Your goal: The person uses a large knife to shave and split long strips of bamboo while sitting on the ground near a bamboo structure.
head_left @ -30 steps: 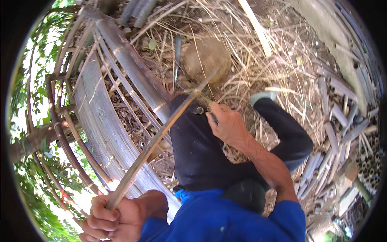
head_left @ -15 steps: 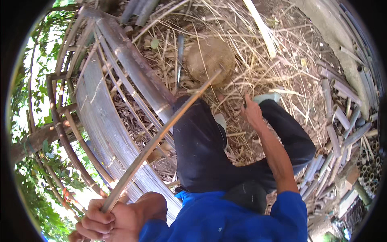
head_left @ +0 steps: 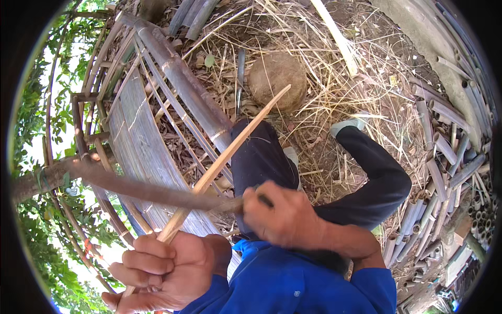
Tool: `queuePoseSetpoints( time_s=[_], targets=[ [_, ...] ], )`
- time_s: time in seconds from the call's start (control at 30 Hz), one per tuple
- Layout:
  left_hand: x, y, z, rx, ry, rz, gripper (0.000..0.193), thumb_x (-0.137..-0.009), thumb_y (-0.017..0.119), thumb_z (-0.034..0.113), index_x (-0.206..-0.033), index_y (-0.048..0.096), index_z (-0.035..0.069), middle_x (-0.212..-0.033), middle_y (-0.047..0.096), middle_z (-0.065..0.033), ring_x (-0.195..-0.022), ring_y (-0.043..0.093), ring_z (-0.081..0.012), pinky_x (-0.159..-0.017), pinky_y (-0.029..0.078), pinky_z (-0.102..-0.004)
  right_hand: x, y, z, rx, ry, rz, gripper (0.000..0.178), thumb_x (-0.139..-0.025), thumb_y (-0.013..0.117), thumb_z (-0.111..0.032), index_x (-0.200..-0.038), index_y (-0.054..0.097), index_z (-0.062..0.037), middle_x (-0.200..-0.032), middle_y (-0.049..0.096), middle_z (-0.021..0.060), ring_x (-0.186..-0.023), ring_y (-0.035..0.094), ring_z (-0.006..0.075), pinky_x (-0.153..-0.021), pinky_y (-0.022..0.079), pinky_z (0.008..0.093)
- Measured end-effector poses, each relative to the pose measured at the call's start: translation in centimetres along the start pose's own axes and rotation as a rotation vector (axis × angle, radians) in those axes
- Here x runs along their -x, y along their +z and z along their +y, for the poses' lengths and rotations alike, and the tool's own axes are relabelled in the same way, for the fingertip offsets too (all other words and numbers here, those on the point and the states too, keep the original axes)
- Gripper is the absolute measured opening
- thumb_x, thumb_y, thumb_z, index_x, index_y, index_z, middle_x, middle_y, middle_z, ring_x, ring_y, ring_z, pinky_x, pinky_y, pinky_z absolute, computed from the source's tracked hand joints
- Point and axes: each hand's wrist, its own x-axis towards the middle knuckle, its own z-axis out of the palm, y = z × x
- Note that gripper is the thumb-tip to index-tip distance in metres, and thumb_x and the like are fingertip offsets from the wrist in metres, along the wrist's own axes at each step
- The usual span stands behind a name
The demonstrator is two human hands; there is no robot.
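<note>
My left hand (head_left: 167, 267) is closed around the lower end of a long pale bamboo strip (head_left: 235, 141), which slants up and away over my dark-trousered knee. My right hand (head_left: 285, 217) grips the handle of a long dark blade (head_left: 151, 191). The blade is blurred and points left, crossing the strip just above my left hand. I sit with my legs bent; my blue shirt fills the lower edge.
A round brown stump (head_left: 277, 86) stands on dry straw ahead. A thick bamboo pole (head_left: 183, 83) and a curved slatted bamboo frame (head_left: 136, 131) lie at the left. Short cut bamboo tubes (head_left: 444, 172) are piled at the right. A thin dark tool (head_left: 239, 78) lies by the stump.
My right hand has come back from reaching out beyond my knee and now holds the dark blade across the strip. My left hand has kept its grip on the strip.
</note>
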Motion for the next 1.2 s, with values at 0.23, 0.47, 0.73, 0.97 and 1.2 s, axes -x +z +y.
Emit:
queuePoseSetpoints(
  time_s=[0.23,0.47,0.73,0.97,1.2],
  targets=[
    [0.2,-0.7,0.2,-0.040,-0.025,-0.012,0.028,-0.112,0.043,0.037,-0.121,0.049,0.012,-0.072,0.034,0.0012,-0.052,0.029,-0.0105,-0.048,0.024,-0.0270,0.6,-0.1,0.3,0.037,0.026,-0.047,0.030,-0.085,0.077,-0.016,-0.106,0.062,-0.0016,-0.080,0.059,0.0116,-0.062,0.065,0.0288,-0.051,0.056,0.0381],
    [-0.1,-0.9,-0.1,0.053,-0.015,0.008,0.026,-0.112,0.044,0.035,-0.116,0.052,0.010,-0.073,0.034,0.0010,-0.054,0.029,-0.0114,-0.050,0.025,-0.0282,1.0,0.4,5.3,0.122,0.221,-0.068,0.012,-0.095,0.066,-0.014,-0.097,0.057,-0.0058,-0.076,0.057,0.0151,-0.058,0.065,0.0340,-0.048,0.055,0.0405],
    [-1.3,-2.2,-0.5,0.077,-0.074,0.001,0.022,-0.108,0.053,0.030,-0.110,0.054,0.008,-0.073,0.034,-0.0004,-0.054,0.028,-0.0112,-0.050,0.024,-0.0279,0.8,2.2,9.5,0.259,0.226,-0.080,0.011,-0.093,0.065,-0.015,-0.092,0.057,-0.0080,-0.072,0.055,0.0105,-0.056,0.065,0.0288,-0.050,0.055,0.0436],
    [-0.8,-1.2,-0.5,0.035,-0.028,-0.013,0.025,-0.109,0.053,0.030,-0.100,0.049,0.007,-0.076,0.036,0.0003,-0.056,0.028,-0.0106,-0.052,0.025,-0.0271,1.0,3.2,15.6,0.268,0.394,-0.043,0.015,-0.094,0.064,-0.017,-0.098,0.054,-0.0072,-0.078,0.062,0.0184,-0.059,0.066,0.0372,-0.051,0.055,0.0453],
    [-1.1,-1.4,-0.9,-0.066,0.004,0.072,0.022,-0.107,0.057,0.026,-0.108,0.051,0.005,-0.074,0.034,-0.0004,-0.056,0.029,-0.0108,-0.053,0.025,-0.0275,3.5,5.6,20.3,0.244,0.497,-0.070,0.018,-0.091,0.065,-0.013,-0.106,0.055,-0.0089,-0.081,0.063,0.0196,-0.062,0.067,0.0414,-0.054,0.053,0.0493]
  ],
)
